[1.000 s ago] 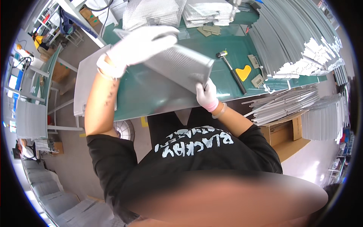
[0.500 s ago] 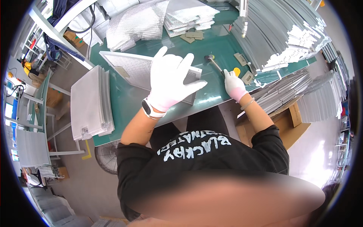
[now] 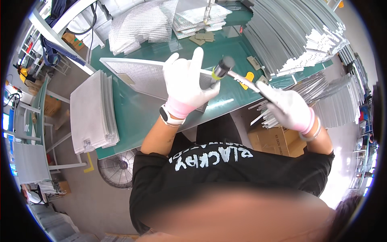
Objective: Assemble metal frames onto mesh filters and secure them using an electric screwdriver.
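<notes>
My left hand (image 3: 185, 82), in a white glove with a pink cuff, is over the top edge of a silver-framed mesh panel (image 3: 145, 76) that stands tilted on the green table. Its middle fingers are bent over the frame, while the index finger and thumb stick out near the corner. My gloved right hand (image 3: 288, 107) is wrapped round the handle of a mallet (image 3: 246, 82). The mallet's head, black with a lime-green face, hovers beside the panel's right corner, close to my left thumb. Part of the panel is hidden behind my left hand.
Stacked mesh sheets (image 3: 94, 111) lie at the table's left edge, with more mesh sheets (image 3: 141, 26) at the back. Long grey strips (image 3: 294, 36) pile up at the right. A yellow tool (image 3: 247, 80) lies near the mallet. Below are a cardboard box (image 3: 278, 141) and a fan (image 3: 117, 169).
My right hand has picked the mallet up off the table and moved right and nearer, swinging its head up beside the panel. My left hand stays at the panel, slightly further right.
</notes>
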`<state>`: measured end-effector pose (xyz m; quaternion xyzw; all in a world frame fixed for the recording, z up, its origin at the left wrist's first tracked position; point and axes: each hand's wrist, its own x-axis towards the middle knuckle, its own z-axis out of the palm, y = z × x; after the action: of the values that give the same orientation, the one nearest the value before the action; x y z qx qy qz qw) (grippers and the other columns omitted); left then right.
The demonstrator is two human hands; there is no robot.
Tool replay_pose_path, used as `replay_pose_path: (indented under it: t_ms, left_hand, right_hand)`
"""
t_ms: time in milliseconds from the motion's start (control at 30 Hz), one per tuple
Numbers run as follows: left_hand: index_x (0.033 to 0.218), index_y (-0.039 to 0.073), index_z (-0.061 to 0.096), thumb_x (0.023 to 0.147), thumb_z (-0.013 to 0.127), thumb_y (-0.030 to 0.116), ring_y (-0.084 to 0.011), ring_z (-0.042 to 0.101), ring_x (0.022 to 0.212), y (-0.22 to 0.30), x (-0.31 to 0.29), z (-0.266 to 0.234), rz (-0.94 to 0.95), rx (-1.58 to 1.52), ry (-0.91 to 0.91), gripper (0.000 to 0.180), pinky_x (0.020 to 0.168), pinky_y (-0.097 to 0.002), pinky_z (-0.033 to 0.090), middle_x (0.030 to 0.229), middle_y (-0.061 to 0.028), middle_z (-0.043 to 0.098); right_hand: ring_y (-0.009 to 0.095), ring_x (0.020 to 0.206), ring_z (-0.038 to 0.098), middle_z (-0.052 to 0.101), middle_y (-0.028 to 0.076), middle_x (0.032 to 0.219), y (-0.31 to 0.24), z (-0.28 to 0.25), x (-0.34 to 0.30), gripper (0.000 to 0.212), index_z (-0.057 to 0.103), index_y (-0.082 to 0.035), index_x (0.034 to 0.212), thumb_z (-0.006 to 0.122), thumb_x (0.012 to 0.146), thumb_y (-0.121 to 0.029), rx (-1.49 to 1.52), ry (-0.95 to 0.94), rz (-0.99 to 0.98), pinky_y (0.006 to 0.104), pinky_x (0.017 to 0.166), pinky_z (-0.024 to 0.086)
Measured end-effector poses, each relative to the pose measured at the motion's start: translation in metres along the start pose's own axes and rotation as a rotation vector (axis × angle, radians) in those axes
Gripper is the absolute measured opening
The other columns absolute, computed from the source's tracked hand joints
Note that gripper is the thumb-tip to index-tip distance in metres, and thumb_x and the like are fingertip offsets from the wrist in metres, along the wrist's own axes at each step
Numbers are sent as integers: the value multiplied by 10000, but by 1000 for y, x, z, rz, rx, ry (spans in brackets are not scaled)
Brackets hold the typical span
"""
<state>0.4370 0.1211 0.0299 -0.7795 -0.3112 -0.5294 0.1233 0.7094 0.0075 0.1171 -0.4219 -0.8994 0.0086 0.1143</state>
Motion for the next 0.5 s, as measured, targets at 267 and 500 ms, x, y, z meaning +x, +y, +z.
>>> replay_pose_path:
  t_ms: [267,500]
  left_hand:
    - [1291,-10,530,577,784,290,-232,509,751,3,0,-6,-1,2,-22,815,964,-482,387,763,-42,508]
    - [1108,57,656,565,789,310,-235,515,734,4,-5,-18,74,35,-35,614,959,-484,390,755,-44,518]
  right_hand:
    - [337,798,664,639,225,1155,14,17,1,593,378,-11,1467,510,889,5,186,243,-146,383,782,520]
    - [389,876,650,655,216,1087,49,112,10,545,452,-135,1439,560,906,-101,374,124,332,416,793,521]
